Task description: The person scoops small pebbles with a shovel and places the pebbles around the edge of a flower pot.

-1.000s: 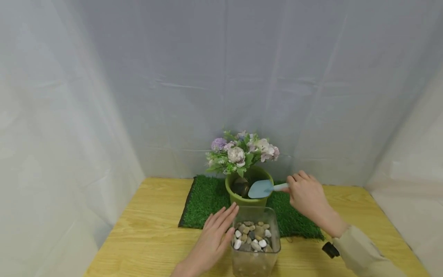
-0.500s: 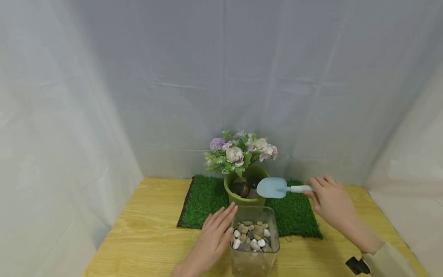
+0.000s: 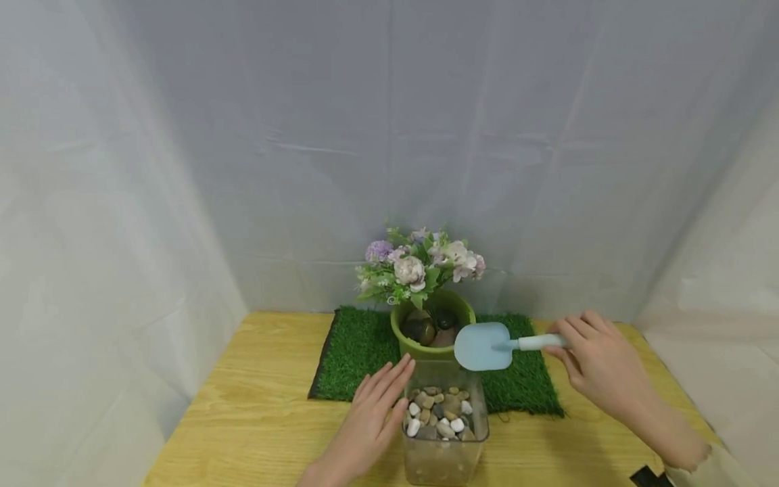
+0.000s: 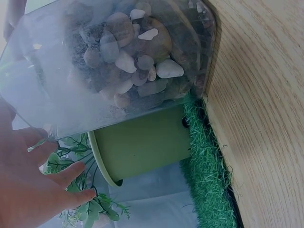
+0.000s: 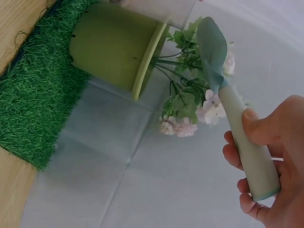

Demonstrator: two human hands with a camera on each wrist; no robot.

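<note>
My right hand (image 3: 605, 362) grips the pale handle of a light blue garden trowel (image 3: 485, 347). Its blade looks bare and hovers at the right front of the green flowerpot (image 3: 420, 349). Inside that pot are several large dark stones (image 3: 420, 331) and a bunch of pink, white and purple flowers (image 3: 410, 272). My left hand (image 3: 368, 423) rests with straight fingers against the left side of a clear square container (image 3: 444, 460). Mixed pebbles (image 4: 137, 57) fill the container's lower part, as the left wrist view shows.
The pot stands on a green artificial-grass mat (image 3: 365, 355) at the back of the wooden table (image 3: 243, 406). Pale sheeting (image 3: 377, 135) hangs behind and at both sides. A small black object (image 3: 650, 477) is by the right sleeve.
The trowel has moved out of the pot's mouth, to the right and toward me, in the right hand. The left hand keeps its place at the container.
</note>
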